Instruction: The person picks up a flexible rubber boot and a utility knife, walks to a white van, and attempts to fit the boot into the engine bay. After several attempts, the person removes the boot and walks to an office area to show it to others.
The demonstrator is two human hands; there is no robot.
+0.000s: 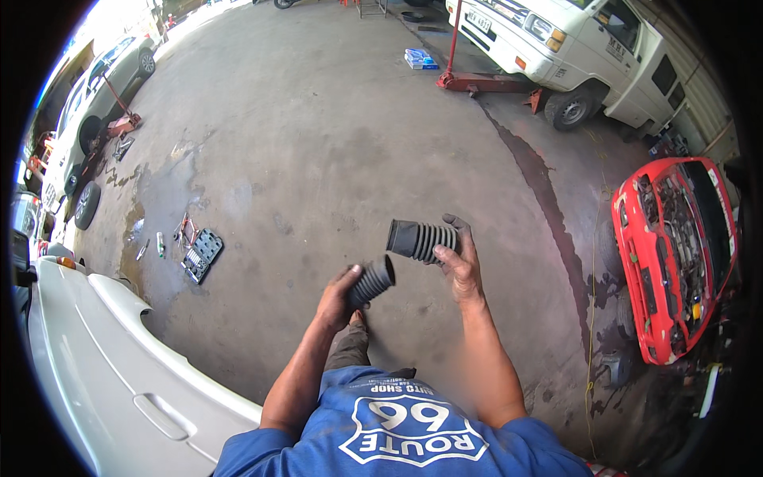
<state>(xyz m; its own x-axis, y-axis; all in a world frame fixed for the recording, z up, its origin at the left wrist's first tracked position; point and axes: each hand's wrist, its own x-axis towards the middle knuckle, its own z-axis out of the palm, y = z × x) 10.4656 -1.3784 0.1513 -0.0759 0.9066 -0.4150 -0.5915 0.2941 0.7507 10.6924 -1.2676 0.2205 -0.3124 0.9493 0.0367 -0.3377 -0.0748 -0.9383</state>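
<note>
My left hand is closed around a short black ribbed rubber hose, its open round end facing up and to the right. In my right hand is a second black corrugated hose, gripped at its ribbed end between thumb and fingers. A smoother, wider collar forms that hose's left end. The two pieces are held apart in front of my body, the right one a little farther out. Both hang in the air above the concrete floor.
To my left stands a white car door. An opened tool case lies beyond it, near loose tools. A red car without its hood is at right. A white van, a red floor jack and blue boxes stand farther off.
</note>
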